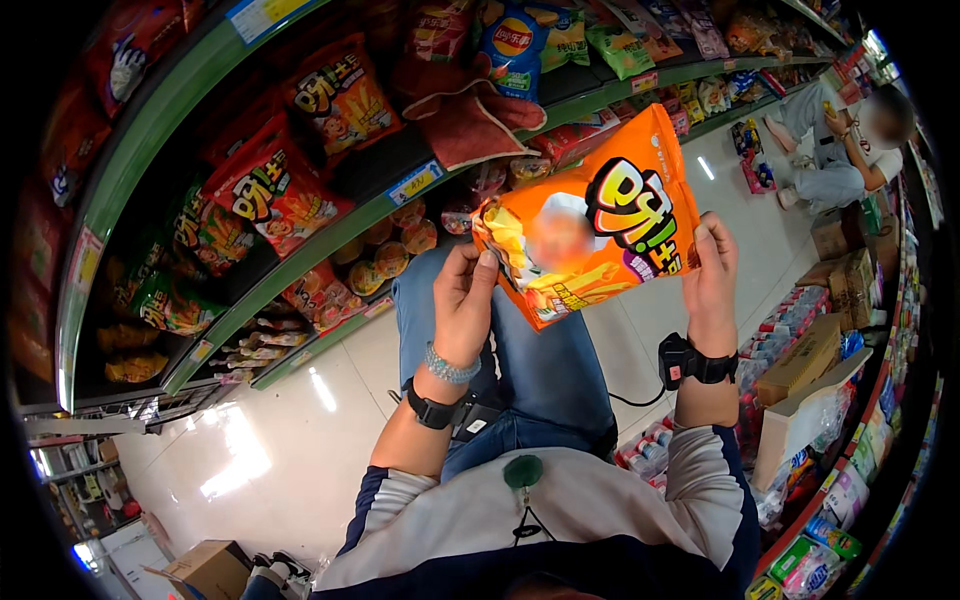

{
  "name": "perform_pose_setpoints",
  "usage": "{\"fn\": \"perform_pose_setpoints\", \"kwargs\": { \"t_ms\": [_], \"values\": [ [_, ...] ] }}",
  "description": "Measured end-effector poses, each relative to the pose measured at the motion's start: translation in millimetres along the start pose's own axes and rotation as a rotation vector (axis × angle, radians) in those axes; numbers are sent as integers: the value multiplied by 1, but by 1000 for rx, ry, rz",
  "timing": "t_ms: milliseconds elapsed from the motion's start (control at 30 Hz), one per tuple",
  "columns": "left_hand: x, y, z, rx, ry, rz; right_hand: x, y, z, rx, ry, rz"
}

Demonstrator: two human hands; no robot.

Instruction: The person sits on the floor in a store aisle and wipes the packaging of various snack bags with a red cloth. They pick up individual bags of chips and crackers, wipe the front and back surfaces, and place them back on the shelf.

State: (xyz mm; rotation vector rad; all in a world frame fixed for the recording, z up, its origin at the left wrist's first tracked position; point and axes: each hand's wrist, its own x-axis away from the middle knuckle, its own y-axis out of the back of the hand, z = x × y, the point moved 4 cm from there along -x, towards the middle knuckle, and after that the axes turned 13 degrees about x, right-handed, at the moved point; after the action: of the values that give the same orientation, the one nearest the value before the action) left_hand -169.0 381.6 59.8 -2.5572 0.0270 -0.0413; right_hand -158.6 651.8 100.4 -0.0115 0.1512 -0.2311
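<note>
An orange snack bag (592, 225) is stretched between my two hands above my knees, its printed front facing up. My left hand (466, 289) pinches the bag's lower left edge between thumb and fingers. At the right end, my right hand (709, 259) grips the bag's edge. A dark red cloth (476, 124) with pale trim hangs over the shelf edge just beyond the bag. Similar bags, one orange (345, 101) and one red (274, 191), stand on the shelf at the left.
Green-edged shelves (300, 270) curve along the left and top, with tubs and lollipops low down. Cartons (799, 360) and bottle packs line the right side. Another person (847, 150) sits at the upper right near small boxes. An open carton (206, 570) stands at lower left near someone's shoes.
</note>
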Motion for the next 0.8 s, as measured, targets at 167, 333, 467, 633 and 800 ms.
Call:
{"fn": "perform_pose_setpoints", "kwargs": {
  "t_ms": [167, 333, 467, 633, 800],
  "values": [
    [18, 3, -8, 34, -11, 20, 2, -3, -11, -126, -141, -69],
    [23, -8, -21, -215, -333, -46, 15, -31, -51, -72, -200, -219],
    [40, -30, -39, -752, -834, 89, 56, -88, -54, -668, -436, 82],
    [63, -47, -34, -1047, -1159, 379, 61, -103, -42, -777, -341, 48],
    [83, -55, -20, -1035, -1225, 553, 63, -91, -47, -680, -464, 9]
  ]
}}
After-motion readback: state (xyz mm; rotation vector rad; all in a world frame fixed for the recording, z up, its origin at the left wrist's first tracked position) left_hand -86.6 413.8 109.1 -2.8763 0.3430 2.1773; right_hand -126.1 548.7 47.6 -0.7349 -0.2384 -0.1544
